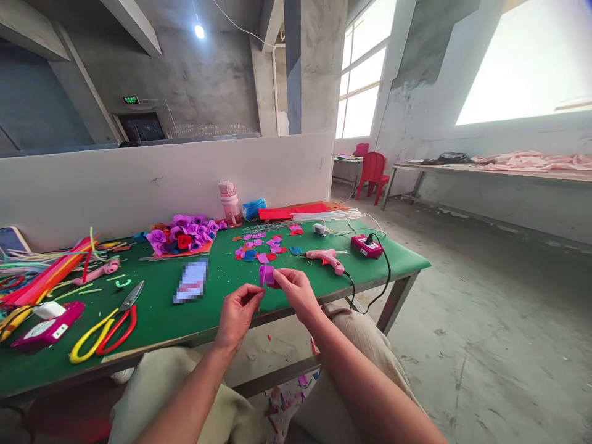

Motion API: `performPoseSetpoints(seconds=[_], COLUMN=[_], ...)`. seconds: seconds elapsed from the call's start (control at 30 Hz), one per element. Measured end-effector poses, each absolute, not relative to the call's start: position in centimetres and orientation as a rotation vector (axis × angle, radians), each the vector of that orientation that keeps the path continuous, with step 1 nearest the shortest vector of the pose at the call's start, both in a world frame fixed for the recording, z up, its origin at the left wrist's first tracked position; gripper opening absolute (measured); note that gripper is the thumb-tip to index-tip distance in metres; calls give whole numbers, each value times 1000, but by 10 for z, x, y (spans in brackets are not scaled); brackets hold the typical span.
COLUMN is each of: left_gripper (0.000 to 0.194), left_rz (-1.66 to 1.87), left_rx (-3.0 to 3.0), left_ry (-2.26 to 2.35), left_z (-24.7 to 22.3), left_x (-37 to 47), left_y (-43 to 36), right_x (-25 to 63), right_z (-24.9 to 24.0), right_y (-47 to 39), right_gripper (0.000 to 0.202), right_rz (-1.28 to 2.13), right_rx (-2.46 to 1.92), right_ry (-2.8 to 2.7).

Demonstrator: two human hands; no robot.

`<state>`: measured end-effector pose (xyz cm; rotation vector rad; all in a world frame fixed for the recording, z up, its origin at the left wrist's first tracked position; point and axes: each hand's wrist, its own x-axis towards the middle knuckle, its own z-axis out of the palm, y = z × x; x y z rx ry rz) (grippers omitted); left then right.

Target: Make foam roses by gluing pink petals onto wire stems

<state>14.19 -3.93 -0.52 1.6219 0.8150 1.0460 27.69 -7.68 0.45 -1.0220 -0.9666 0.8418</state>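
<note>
A curled purple paper petal is held above the table's front edge. My right hand pinches its right side between thumb and fingers. Just below and to the left, my left hand is closed in a pinch on what looks like a thin stem under the petal; most of it is hidden by the fingers. Loose purple, red and blue petals lie beyond my hands. A pink glue gun rests to their right, its cable hanging over the edge.
Purple and red paper flowers are heaped at the back. Scissors, a phone and colourful strips lie leftward. A magenta power socket sits at right, near a pink bottle and a white partition behind.
</note>
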Motion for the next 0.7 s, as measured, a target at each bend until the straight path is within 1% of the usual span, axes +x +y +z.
performPoseSetpoints(seconds=[0.5,0.7], left_gripper=[23,24], left_rz=[1009,991], left_rx=[1655,1608], left_ry=[825,823], left_z=[-2,1], left_x=[142,143], left_y=[-41,-43], right_x=[280,280], right_z=[8,7], right_y=[-81,-80], right_gripper=[31,35], right_rz=[937,936], right_rx=[-980,-992], right_ry=[-972,-981])
